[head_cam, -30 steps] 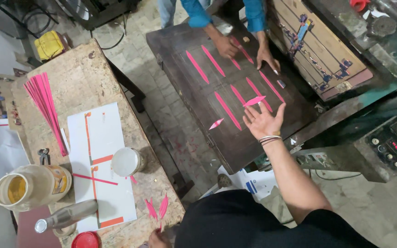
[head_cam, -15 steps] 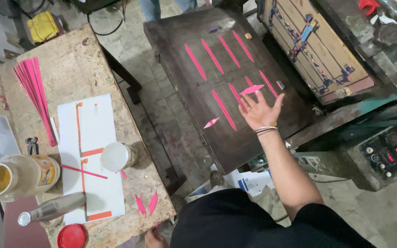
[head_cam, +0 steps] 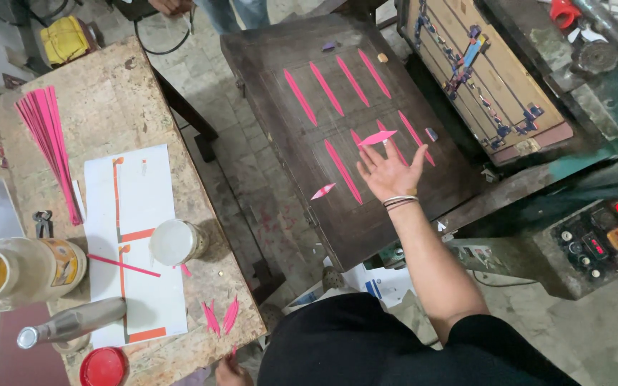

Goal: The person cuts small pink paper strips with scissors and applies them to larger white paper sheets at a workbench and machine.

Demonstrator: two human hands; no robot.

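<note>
I see the dark press plate [head_cam: 395, 207] as the biggest thing here, tilted across the middle of the view, with long pink strips [head_cam: 327, 88] lying in slanted rows on it. To its left stands the worn wooden table [head_cam: 101, 100], and on that a white sheet [head_cam: 148, 186] marked with orange lines. A fan of pink strips [head_cam: 48, 136] lies at the table's far left corner.

For containers: a large yellowish jar [head_cam: 16, 271] sits at the left edge, open, with yellow stuff inside; I cannot tell what it is. Below it a metal bottle [head_cam: 73, 323] lies on its side. A small white cup [head_cam: 174, 241] stands on the sheet; its inside looks pale, contents unclear. A red lid [head_cam: 103, 367] rests by the near edge.

My right hand [head_cam: 389, 171] hovers over the plate with fingers spread, palm down, and a pink leaf-shaped cutout [head_cam: 378, 137] sits at the fingertips; I cannot tell whether they touch it. A second small cutout [head_cam: 322, 191] lies on the plate just left of the hand. My left hand [head_cam: 229, 370] is at the table's near edge, mostly hidden, so I cannot tell its grip. Small pink cutouts [head_cam: 219, 317] lie just above it.
</note>
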